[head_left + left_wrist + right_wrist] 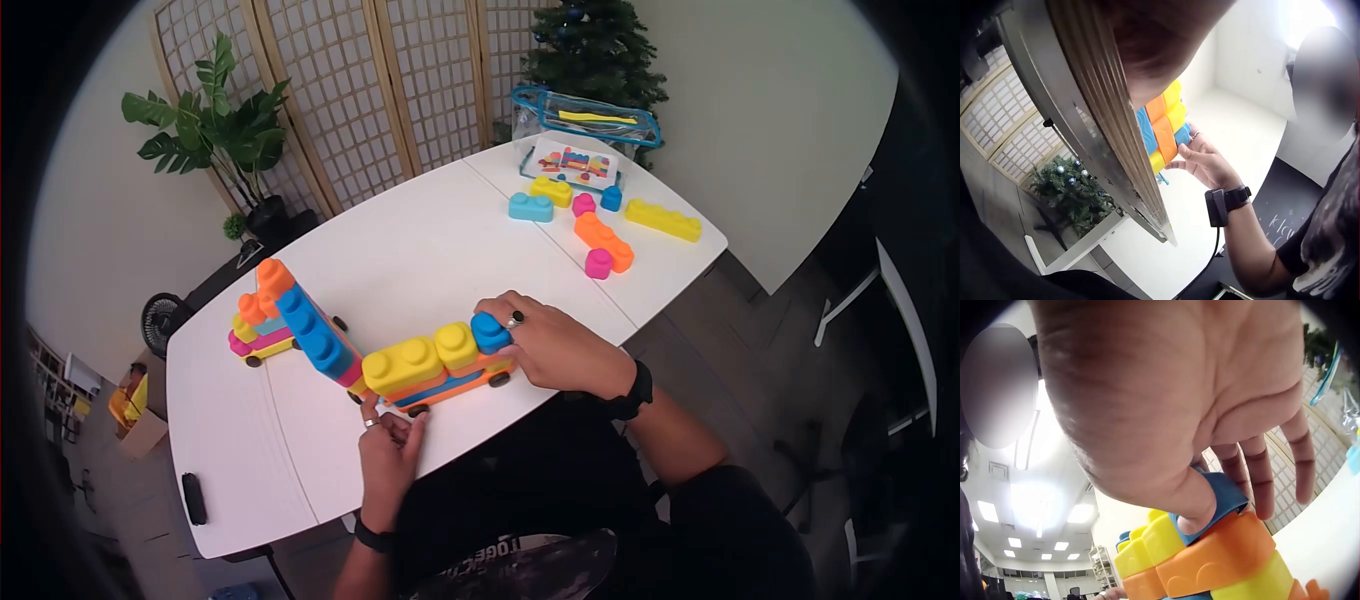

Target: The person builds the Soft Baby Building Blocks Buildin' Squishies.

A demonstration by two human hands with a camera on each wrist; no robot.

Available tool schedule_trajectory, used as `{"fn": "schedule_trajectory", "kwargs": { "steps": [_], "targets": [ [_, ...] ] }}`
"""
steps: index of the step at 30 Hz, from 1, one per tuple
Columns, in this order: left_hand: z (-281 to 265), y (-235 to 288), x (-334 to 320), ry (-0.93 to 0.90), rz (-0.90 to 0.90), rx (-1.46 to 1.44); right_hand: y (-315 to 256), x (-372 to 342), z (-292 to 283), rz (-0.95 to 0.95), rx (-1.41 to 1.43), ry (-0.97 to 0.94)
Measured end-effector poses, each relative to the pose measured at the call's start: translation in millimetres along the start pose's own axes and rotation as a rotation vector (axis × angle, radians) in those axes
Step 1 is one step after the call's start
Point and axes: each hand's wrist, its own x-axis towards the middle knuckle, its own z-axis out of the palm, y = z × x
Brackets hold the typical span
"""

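A wheeled block vehicle [440,385] stands near the table's front edge, with an orange base, a blue layer, an orange layer and yellow blocks on top. At its right end, my right hand [550,345] pinches a small blue block [490,333] that sits on the orange layer; the right wrist view shows the thumb against this block's [1222,497] side. My left hand [390,455] is at the vehicle's left end, its index fingertip at the base's corner. Left of there, a tall slanting stack of blue blocks [315,335] rises, topped with orange.
A second small block vehicle [265,340] stands behind the slanting stack. Loose blocks, including an orange one [603,242] and a long yellow one [662,220], lie at the far right before a clear bag [590,120] and picture card [570,163]. A black case [194,498] lies at the left edge.
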Motion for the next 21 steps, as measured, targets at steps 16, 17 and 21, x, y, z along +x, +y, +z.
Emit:
{"fn": "schedule_trajectory", "kwargs": {
  "steps": [16, 17, 21],
  "targets": [
    [4, 6, 1, 0.011, -0.105, 0.008, 100, -6, -40, 0.242, -0.081, 0.311],
    [2, 5, 2, 0.013, -0.104, 0.008, 117, -8, -51, 0.280, -0.425, 0.441],
    [1, 4, 4, 0.014, -0.110, 0.010, 202, -23, -77, 0.623, -0.533, 0.420]
  ]
}}
